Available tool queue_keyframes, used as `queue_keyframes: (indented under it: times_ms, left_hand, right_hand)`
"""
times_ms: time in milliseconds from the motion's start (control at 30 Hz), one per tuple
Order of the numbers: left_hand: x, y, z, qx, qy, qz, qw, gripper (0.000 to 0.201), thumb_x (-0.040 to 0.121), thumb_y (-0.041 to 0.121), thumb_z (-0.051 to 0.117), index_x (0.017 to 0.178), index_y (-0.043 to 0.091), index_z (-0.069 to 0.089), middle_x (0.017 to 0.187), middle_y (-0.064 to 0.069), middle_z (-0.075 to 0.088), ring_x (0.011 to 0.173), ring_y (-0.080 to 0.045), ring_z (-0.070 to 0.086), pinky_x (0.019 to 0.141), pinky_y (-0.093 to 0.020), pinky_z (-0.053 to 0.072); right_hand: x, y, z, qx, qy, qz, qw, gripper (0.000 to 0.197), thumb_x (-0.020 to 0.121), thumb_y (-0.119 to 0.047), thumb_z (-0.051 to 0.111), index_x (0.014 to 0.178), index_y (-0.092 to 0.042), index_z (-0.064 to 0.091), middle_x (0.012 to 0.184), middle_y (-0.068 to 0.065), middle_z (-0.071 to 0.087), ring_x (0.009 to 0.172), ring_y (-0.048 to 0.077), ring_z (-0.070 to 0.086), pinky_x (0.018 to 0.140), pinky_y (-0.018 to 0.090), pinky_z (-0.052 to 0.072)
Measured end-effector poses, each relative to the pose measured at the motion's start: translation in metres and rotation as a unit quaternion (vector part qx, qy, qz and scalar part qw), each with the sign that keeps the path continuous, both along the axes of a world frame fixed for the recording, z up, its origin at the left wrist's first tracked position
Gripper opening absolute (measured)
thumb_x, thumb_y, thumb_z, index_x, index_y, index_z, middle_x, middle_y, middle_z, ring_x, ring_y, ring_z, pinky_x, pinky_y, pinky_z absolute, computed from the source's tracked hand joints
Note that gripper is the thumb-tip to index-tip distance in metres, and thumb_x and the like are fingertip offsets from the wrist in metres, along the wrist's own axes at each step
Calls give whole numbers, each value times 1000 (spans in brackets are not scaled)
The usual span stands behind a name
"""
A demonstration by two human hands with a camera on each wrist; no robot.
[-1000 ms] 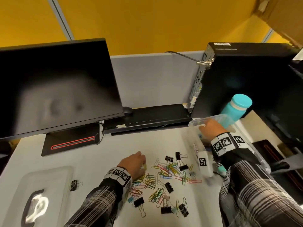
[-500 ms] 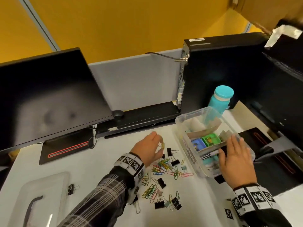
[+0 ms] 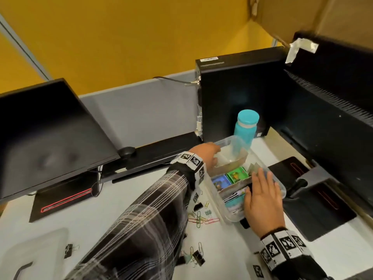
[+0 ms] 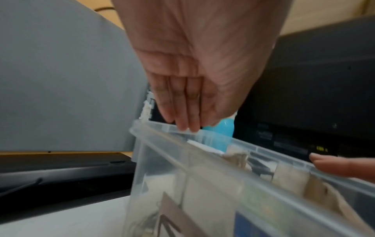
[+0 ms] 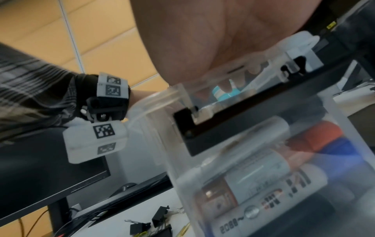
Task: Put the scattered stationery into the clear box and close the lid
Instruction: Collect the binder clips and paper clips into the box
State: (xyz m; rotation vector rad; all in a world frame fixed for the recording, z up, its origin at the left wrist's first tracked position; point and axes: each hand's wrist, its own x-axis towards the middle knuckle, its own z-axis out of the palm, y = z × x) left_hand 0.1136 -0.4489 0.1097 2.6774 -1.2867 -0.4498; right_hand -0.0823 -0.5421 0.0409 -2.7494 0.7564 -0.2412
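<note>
Two hands are seen at the clear box (image 3: 281,183), which stands open on the white surface (image 3: 113,217) just in front of a teal bottle (image 3: 246,126) and a black computer tower (image 3: 238,93). Half a second earlier the left hand (image 3: 207,153) was over the heap of paper clips (image 3: 198,217); it has since been carried to the far end of the box, where its straight, close-set fingers (image 4: 183,112) are held over the rim, nothing visibly gripped. The right hand (image 3: 262,197) has been kept on the near end of the box, fingers spread flat across the rim and contents. Markers, a cardboard tray and small blue and green packets are seen inside. Coloured paper clips and black binder clips (image 3: 198,258) are left scattered on the surface beside the box, partly hidden by the plaid sleeve (image 3: 145,229). The lid (image 3: 34,257) is lying at the near left corner, a single binder clip just beside it. A dark monitor (image 3: 46,134) is raised at the left, with a grey partition (image 3: 141,112) and yellow wall behind.
</note>
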Motion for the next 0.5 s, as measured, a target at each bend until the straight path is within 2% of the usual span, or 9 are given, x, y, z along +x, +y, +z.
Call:
queue_keyframes:
  times_ms: [67,133,200,267,333,400,433,500]
  left_hand:
    - [-2,25,-3,-98,-11,32,995,37,90,19,48,127,20,52,123,-5,54,114,-22,52,94,-35,44]
    - [-4,60,-19,-164,-22,98,981,32,89,21,48,120,22,54,116,0,54,108,-20,52,91,-37,46]
    - [-7,96,-42,-156,-20,164,974,29,88,22,49,117,23,53,117,2,52,110,-18,50,93,-36,45]
    - [-14,124,-65,-76,2,192,979,29,90,22,49,119,24,52,123,2,50,116,-18,47,97,-37,43]
    - [-23,138,-84,19,25,149,988,32,91,20,48,123,23,51,130,0,47,121,-20,43,100,-37,41]
    - [-32,142,-98,72,43,104,991,39,92,20,49,131,21,46,136,-2,43,124,-22,41,102,-37,39]
    - [-35,142,-104,78,52,98,991,43,92,21,50,134,21,44,138,-2,42,125,-22,40,103,-38,39]
    - [-38,142,-112,81,58,94,991,47,92,21,50,137,23,40,139,-1,41,125,-24,41,102,-40,40]
  right_hand:
    - [-2,8,7,16,-41,35,998,53,95,-34,30,144,-13,34,156,8,22,146,26,9,117,45,12]
    - [-3,29,17,22,-93,121,988,47,94,-31,36,138,-17,40,153,3,28,146,24,14,115,40,16]
    - [0,61,20,35,-120,211,969,38,93,-29,37,127,-17,50,141,0,44,139,19,30,113,31,21]
    - [9,93,13,47,-120,259,957,34,87,-19,48,120,-15,54,129,0,50,127,14,40,111,23,29]
    - [28,118,6,80,-30,270,959,53,78,-3,58,129,-7,47,137,7,38,131,22,37,107,29,38]
    - [47,130,-2,67,129,241,960,62,84,-2,53,141,1,28,148,16,21,139,31,21,112,35,29]
    - [56,132,-6,48,190,219,956,61,87,-6,50,141,2,24,148,20,19,137,33,21,112,37,27]
    - [71,132,-17,22,222,170,960,54,90,-12,44,140,-2,26,143,19,26,130,32,28,106,36,29]
